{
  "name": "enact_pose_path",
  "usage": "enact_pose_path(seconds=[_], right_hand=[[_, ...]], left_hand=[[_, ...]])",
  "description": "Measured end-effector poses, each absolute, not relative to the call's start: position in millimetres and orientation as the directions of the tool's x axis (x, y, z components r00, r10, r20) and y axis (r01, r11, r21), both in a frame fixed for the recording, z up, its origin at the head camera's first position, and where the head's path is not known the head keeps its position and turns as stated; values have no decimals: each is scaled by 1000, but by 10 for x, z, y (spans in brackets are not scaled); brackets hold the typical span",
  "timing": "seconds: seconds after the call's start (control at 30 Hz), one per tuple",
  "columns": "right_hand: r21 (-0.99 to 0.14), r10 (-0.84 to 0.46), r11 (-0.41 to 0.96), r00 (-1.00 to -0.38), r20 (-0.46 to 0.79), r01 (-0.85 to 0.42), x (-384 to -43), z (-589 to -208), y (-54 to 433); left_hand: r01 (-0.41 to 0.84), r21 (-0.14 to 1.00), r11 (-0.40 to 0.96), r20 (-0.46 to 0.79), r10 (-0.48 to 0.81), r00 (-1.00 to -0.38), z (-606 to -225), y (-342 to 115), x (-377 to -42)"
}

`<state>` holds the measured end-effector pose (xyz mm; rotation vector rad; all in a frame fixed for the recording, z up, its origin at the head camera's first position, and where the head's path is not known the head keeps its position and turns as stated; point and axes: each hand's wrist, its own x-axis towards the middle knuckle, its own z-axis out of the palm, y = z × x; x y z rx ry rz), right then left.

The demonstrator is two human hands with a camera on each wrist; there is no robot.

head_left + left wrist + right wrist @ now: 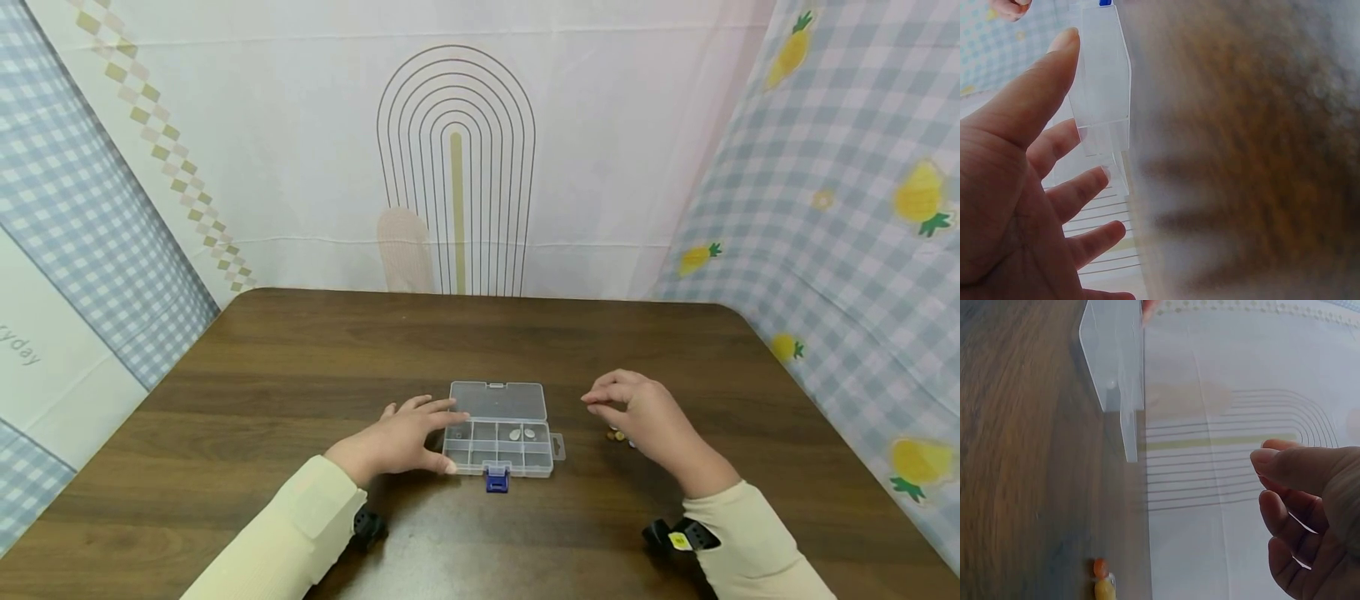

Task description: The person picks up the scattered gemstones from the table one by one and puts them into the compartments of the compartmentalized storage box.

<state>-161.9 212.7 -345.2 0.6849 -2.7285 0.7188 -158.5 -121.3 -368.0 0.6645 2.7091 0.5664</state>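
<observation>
A clear plastic compartment box (498, 446) lies with its lid (498, 402) raised at the back and a blue latch (497, 481) at the front. Two small whitish pieces (522, 434) sit in its back row, right of the middle. My left hand (401, 437) rests at the box's left end, fingers spread and thumb at the front corner. In the air right of the box is my right hand (637, 412), thumb and index fingertips together; I cannot tell whether something tiny is between them. Under it lie small orange and yellow beads (1102, 581), partly hidden in the head view.
The brown wooden table (322, 333) spreads around the box. A white printed cloth (300, 150) hangs behind it, and checked cloth with pineapples (847, 250) hangs at the right. A clear hanging tab (558, 447) sticks out from the box's right end.
</observation>
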Motion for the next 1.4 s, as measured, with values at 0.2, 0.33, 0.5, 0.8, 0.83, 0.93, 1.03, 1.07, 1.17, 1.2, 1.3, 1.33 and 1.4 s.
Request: enact_pose_path(seconds=[0.2, 0.33, 0.5, 0.8, 0.83, 0.93, 1.03, 1.07, 1.17, 1.2, 1.3, 1.33, 1.4], right_hand=[[-401, -415, 747, -843, 342, -531, -1623, -3467, 2011], [-359, -448, 740, -815, 368, -569, -1632, -3467, 1919], [-370, -471, 728, -813, 342, -577, -1641, -3458, 1794], [-399, -511, 691, -797, 321, -603, -1668, -3491, 1592], [-404, -512, 689, -798, 317, -602, -1671, -3497, 1570], [-416, -514, 685, -801, 306, -599, -1679, -3514, 1505], [-424, -519, 683, -804, 291, -594, -1689, -3529, 1446], [-422, -525, 680, -800, 289, -599, -1695, -3534, 1427], [-415, -546, 672, -789, 282, -614, -1716, -3548, 1373], [-415, -553, 667, -785, 280, -619, -1724, -3552, 1355], [-415, -567, 660, -778, 272, -626, -1738, -3560, 1304], [-414, -573, 657, -774, 270, -630, -1740, -3562, 1288], [-414, -585, 648, -766, 267, -639, -1741, -3561, 1253]], left_hand=[[371, 431, 823, -195, 486, -852, -3678, -1211, -1586], [369, 423, 827, -199, 482, -853, -3679, -1211, -1590], [367, 440, 819, -198, 487, -850, -3677, -1216, -1590], [364, 457, 812, -203, 494, -845, -3671, -1222, -1597], [364, 456, 812, -204, 494, -845, -3672, -1223, -1598], [365, 451, 814, -204, 493, -846, -3673, -1222, -1599], [365, 447, 817, -206, 491, -847, -3669, -1220, -1601], [364, 446, 818, -207, 490, -847, -3668, -1219, -1602], [364, 445, 818, -208, 489, -847, -3670, -1219, -1607], [364, 444, 819, -207, 489, -847, -3670, -1219, -1607], [367, 444, 817, -205, 491, -847, -3679, -1220, -1611], [367, 445, 817, -205, 492, -846, -3681, -1220, -1611], [369, 445, 816, -203, 493, -846, -3682, -1222, -1610]])
